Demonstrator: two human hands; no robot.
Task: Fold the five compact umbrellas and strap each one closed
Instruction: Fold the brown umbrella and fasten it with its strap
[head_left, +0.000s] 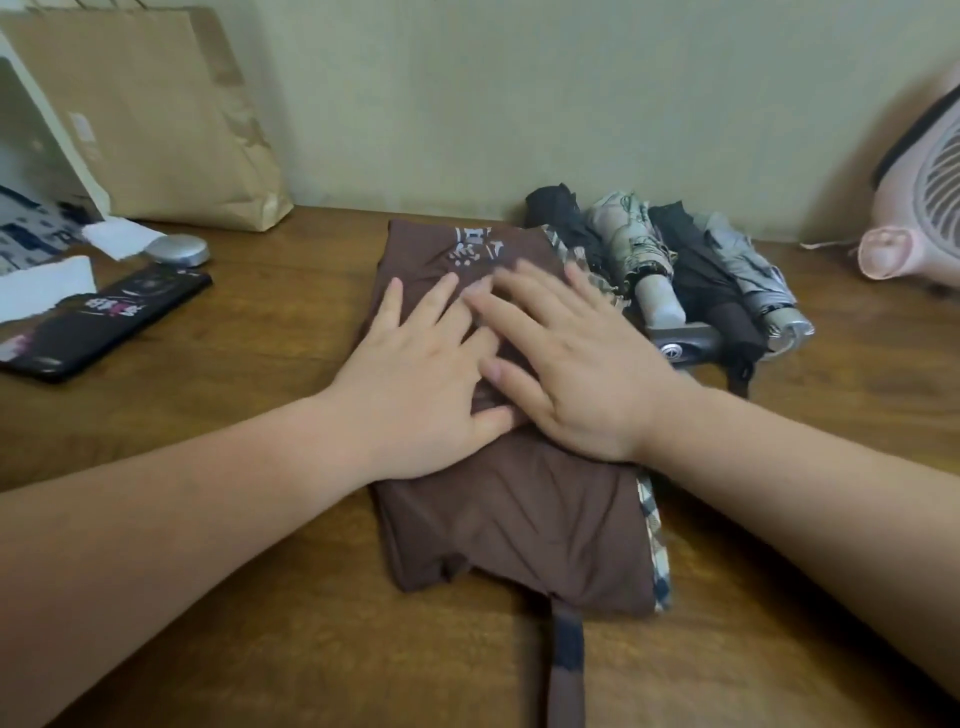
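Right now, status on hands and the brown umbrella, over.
Left hand, right hand flat on brown umbrella. Strap loose, not wrapped. Other umbrellas beside its far right corner.

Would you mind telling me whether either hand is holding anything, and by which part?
Nothing is gripped: the left hand and right hand lie flat, fingers straight, pressing on the folded canopy of the brown umbrella near its middle.

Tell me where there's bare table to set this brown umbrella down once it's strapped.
Bare wood lies between the phone and the brown umbrella, and a strip between the folded umbrellas and the pink fan. Crowded: the back-left corner around the mouse and paper bag.
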